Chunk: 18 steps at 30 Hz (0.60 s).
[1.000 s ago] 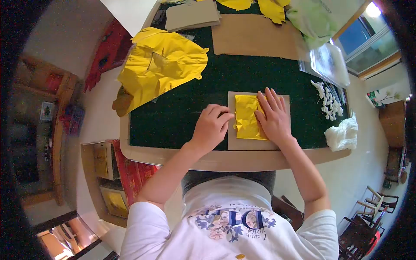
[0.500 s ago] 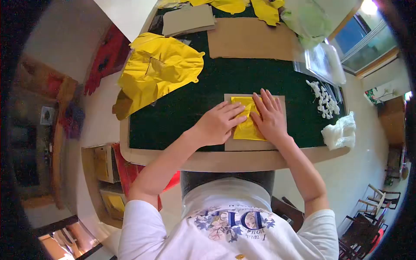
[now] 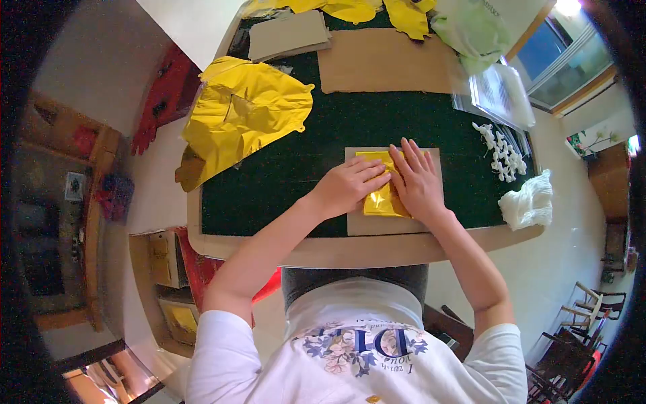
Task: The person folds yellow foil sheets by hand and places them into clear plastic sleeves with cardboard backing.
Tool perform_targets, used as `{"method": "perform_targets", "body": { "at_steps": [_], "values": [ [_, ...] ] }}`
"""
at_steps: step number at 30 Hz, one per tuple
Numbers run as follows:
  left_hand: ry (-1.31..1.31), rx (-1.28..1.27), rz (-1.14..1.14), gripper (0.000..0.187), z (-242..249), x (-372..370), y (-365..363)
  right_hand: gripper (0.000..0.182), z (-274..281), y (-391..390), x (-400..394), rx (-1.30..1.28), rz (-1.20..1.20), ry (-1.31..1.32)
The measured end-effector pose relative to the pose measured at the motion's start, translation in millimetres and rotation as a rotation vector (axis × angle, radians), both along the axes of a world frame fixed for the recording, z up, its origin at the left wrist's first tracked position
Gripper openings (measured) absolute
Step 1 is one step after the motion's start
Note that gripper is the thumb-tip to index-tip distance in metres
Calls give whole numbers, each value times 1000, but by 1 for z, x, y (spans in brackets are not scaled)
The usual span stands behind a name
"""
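Observation:
A folded yellow foil balloon (image 3: 385, 202) lies flat on a grey-brown card (image 3: 360, 224) near the table's front edge. My left hand (image 3: 351, 183) rests across the balloon's left part, fingers stretched out toward the right. On its right side lies my right hand (image 3: 416, 180), flat with fingers pointing away from me. Both hands touch the foil and hold nothing; they partly cover it. A larger unfolded yellow foil balloon (image 3: 252, 108) spreads over the table's left side.
At the back are a stack of cards (image 3: 288, 35), a brown cardboard sheet (image 3: 387, 62) and more yellow foil (image 3: 408, 17). To the right lie clear plastic bags (image 3: 499, 95), white ribbon pieces (image 3: 501, 153) and a crumpled white bundle (image 3: 528, 202). An open box (image 3: 145, 252) stands below left.
My left hand has shifted slightly up over the foil, its fingers nearer the right hand. The right hand stays nearly in place. The whole view has moved a little.

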<state>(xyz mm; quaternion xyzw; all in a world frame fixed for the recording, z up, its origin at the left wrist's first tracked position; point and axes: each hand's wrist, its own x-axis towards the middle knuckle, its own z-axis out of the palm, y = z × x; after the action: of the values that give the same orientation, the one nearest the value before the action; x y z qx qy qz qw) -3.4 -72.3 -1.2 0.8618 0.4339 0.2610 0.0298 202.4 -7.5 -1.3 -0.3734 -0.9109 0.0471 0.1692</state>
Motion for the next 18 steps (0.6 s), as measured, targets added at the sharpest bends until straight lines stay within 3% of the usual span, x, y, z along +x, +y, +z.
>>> {"method": "perform_targets", "body": {
  "at_steps": [3,6,8,9,12,14,18],
  "values": [
    [-152,-118,29,52,-3,-1,2,43,-6,16,9,-127,40,196],
    [-323,-263,85,45,-5,0,5,33,27,12,26,-210,-154,782],
    [-413,-353,138,40,-2,2,6,26,52,-13,50,39,-222,845],
    [-447,-392,162,38,2,3,7,25,47,-27,68,2,-46,842],
    [-473,-476,220,31,-1,3,10,25,45,-86,82,-198,301,435],
    [-473,-521,228,27,-2,4,11,29,53,-99,45,-344,328,216],
    [-455,-603,235,28,12,1,10,33,37,-90,12,-223,329,89]
  ]
}}
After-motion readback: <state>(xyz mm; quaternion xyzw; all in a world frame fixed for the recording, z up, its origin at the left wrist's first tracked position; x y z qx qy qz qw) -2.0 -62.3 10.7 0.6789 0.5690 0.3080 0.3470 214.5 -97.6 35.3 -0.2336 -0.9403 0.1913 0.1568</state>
